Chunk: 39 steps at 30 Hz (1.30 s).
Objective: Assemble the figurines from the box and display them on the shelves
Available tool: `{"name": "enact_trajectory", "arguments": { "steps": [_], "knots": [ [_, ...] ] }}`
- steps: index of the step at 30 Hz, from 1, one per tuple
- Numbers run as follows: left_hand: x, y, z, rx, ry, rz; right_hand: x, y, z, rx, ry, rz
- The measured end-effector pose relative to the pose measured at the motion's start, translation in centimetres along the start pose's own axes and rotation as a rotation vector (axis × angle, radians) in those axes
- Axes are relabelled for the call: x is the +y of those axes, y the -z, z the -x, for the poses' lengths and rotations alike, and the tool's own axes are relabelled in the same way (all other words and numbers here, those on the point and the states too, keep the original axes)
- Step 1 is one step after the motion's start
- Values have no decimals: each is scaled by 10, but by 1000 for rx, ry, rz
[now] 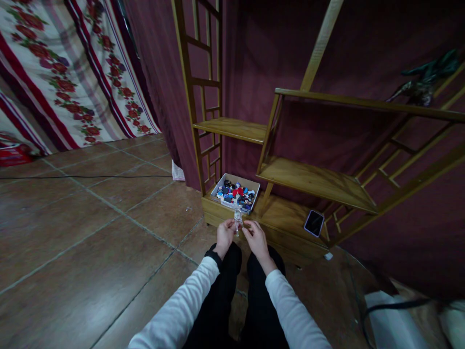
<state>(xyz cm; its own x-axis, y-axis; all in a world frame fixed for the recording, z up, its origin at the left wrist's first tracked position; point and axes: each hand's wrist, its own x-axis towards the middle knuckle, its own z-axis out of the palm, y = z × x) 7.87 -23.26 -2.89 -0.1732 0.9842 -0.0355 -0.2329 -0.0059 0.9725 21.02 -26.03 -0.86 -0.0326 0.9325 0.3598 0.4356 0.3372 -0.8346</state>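
Note:
Between my two hands is a small, clear, shiny object (238, 219), perhaps plastic; its exact kind is too small to tell. My left hand (225, 237) pinches it from the left side. On the right, the thumb and bent fingers of my right hand (256, 238) close at its edge. Just beyond them a white open box (224, 201) stands on the low wooden base of a shelf unit. It holds many small colourful pieces (238, 192), among them red, blue, black and white ones, which look like little figures.
A tablet or phone (314, 223) with a light rim lies on the wooden base (279, 215) at right. Above it are wooden shelves (312, 182), with a dark ornament (423, 80) on top. Brown tiles (119, 242) cover the floor, crossed by a thin black cable (87, 176).

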Motion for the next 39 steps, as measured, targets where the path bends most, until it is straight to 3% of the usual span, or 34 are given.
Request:
{"name": "enact_trajectory", "arguments": {
  "steps": [4, 17, 22, 27, 30, 39],
  "knots": [
    [2, -1, 2, -44, 13, 24, 3, -4, 1, -60, 25, 73],
    [16, -5, 14, -127, 46, 29, 18, -4, -2, 3, -17, -77],
    [14, -7, 14, -73, 29, 42, 26, -6, -2, -26, -77, -165],
    [12, -8, 11, 36, 5, 21, 28, -3, -4, 122, -187, -294],
    [11, -7, 11, 65, -5, -18, 27, 0, -4, 123, -189, -320],
    [13, -8, 18, 109, -92, -396, 28, 0, -5, 129, -179, 16]
  ]
}}
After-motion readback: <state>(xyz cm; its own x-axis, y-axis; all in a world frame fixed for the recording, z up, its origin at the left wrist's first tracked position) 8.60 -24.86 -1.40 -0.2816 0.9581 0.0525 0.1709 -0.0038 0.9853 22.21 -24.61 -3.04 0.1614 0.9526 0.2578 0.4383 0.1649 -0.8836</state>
